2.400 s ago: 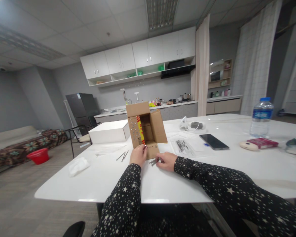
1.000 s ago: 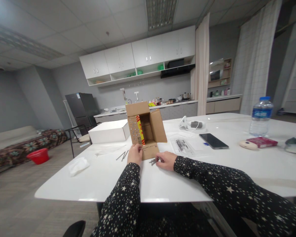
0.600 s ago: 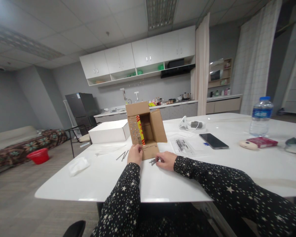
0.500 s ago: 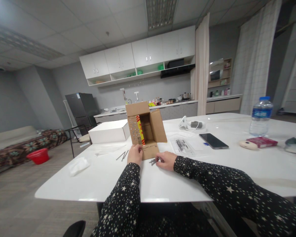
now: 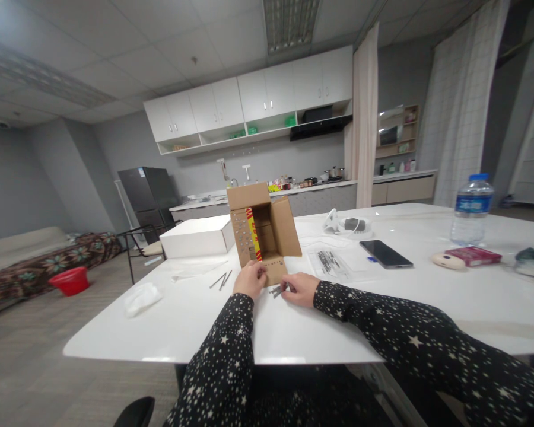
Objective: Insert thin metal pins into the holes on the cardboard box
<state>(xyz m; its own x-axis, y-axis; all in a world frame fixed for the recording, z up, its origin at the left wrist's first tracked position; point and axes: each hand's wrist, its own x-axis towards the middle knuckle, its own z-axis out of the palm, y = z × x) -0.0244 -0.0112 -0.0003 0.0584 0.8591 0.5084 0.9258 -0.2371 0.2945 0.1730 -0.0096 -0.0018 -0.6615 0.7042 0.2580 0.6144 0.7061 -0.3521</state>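
An open cardboard box (image 5: 289,228) with yellow and red tape stands on the white table, its opening towards me. Silver dots cover its left flap, and a row of small holes runs across the front flap (image 5: 275,274). Against that front flap my left hand (image 5: 250,279) has its thumb and fingers pinched together; what they hold, if anything, is hidden. My right hand (image 5: 301,289) rests on the table just right of the flap, fingers curled round thin grey metal screws (image 5: 276,290) whose ends stick out. More long screws (image 5: 222,280) lie left of the box.
A white box (image 5: 196,238) stands behind on the left, a crumpled white tissue (image 5: 142,299) nearer. To the right lie a clear bag of small metal parts (image 5: 331,262), a phone (image 5: 386,254), a white device with a cable (image 5: 349,225), a maroon pack (image 5: 476,255) and a water bottle (image 5: 470,210).
My left hand has shifted a little to the right along the front flap, now covering part of the hole row. The right hand, screws and box stay in place.
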